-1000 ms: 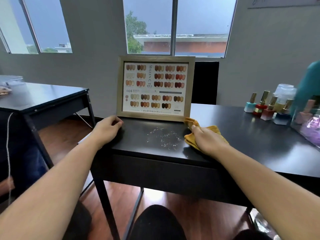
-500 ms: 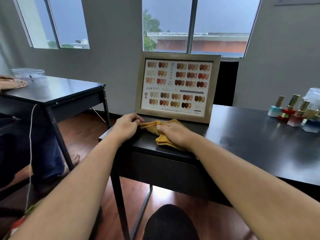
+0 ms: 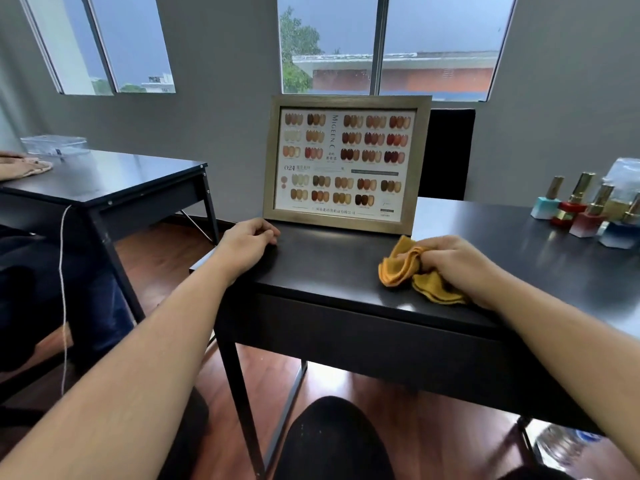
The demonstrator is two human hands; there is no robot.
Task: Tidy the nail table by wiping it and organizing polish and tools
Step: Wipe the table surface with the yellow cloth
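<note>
Right grip (image 3: 460, 263) was curled round the cloth (image 3: 405, 271), pinching its folds, at centre right on the desk (image 3: 329, 268). Left grip (image 3: 247, 242) was loosely curled, held nothing, and rested on the desk corner just beside the chart (image 3: 346, 161). Bottles (image 3: 576, 209) stood clustered at the right edge (not yet sorted). Risk, as judged: a wide wipe toward upper centre could clip the chart's base and tip it, and a rightward sweep could topple the bottles.

Frame (image 3: 346, 164) on table (image 3: 329, 271) at back-left, cloth (image 3: 405, 268) before it (rightward), polish bottles (image 3: 585, 211) far right
</note>
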